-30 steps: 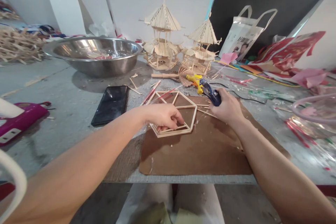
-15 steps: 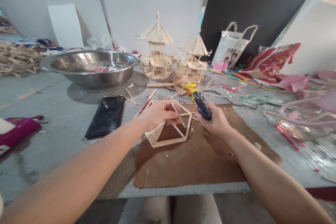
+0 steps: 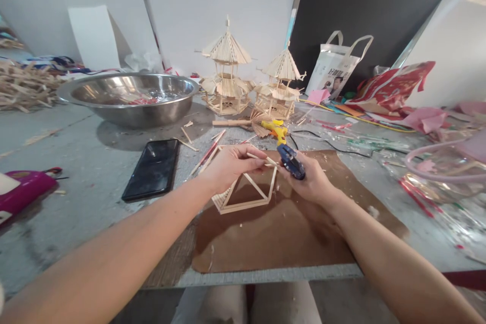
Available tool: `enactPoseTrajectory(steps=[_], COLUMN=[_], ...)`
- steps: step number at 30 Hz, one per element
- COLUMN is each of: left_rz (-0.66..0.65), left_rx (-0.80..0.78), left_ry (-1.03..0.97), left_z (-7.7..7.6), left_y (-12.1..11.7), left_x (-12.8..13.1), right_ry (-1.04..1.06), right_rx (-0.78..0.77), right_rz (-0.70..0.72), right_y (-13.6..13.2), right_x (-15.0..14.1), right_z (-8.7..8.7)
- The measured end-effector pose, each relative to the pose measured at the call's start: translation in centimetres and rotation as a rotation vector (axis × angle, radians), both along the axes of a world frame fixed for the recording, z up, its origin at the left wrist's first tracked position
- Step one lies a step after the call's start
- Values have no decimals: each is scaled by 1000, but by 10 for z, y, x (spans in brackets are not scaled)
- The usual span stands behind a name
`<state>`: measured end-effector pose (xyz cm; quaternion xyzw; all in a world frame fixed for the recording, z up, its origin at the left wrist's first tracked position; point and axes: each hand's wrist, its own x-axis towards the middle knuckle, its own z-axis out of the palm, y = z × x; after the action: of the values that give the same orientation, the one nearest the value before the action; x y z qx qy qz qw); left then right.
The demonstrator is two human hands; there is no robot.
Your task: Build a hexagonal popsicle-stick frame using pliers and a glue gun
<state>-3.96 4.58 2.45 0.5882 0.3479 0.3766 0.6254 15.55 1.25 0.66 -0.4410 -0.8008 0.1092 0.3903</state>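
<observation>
My left hand (image 3: 238,164) pinches a thin wooden stick (image 3: 269,161) between thumb and fingers, above a flat hexagonal frame of sticks (image 3: 245,207). One section of the frame, at its left, is filled with sticks laid side by side; my hand hides part of it. The frame lies on a brown sheet (image 3: 288,243). Wrapped in my right hand (image 3: 313,174) is a dark blue tool that looks like pliers (image 3: 291,162). The stick's right end is close to my right fingertips; whether they touch I cannot tell. The tool's jaws are not clear.
Two stick-built pagodas (image 3: 227,86) stand behind. A yellow glue gun (image 3: 279,130) with a black cord lies beyond my right hand. At left are a black phone (image 3: 152,169), a steel basin (image 3: 132,101) and a magenta tool (image 3: 30,192). Plastic scraps and a bag (image 3: 334,71) are at right.
My left hand has turned the stick from pointing down over the frame to pointing right. My right hand with the blue tool has shifted slightly down, closer to the stick's end.
</observation>
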Motion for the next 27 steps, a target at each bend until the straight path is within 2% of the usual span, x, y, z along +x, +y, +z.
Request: enactPoseTrajectory(steps=[3, 7, 10, 16, 19, 21, 25, 27], left_rz=[-63, -97, -122, -342, -348, -308, -172, -134], left_rx=[19, 54, 76, 140, 191, 226, 284, 281], left_ry=[143, 366, 443, 593, 691, 714, 688, 652], left_z=[2, 5, 5, 3, 0, -1, 1, 2], left_y=[3, 5, 5, 2, -1, -2, -3, -3], left_x=[-5, -7, -7, -7, -4, -2, 0, 0], right_ry=[1, -22, -11, -14, -100, -159, -249, -291], right_rx=[2, -14, -28, -56, -52, -21, 72, 114], right_rz=[-58, -63, -46, 12, 3, -84, -394, -476], right_y=[2, 5, 7, 6, 4, 4, 10, 14], right_x=[3, 7, 9, 8, 5, 3, 6, 9], right_z=[0, 0, -1, -1, 0, 0, -2, -4])
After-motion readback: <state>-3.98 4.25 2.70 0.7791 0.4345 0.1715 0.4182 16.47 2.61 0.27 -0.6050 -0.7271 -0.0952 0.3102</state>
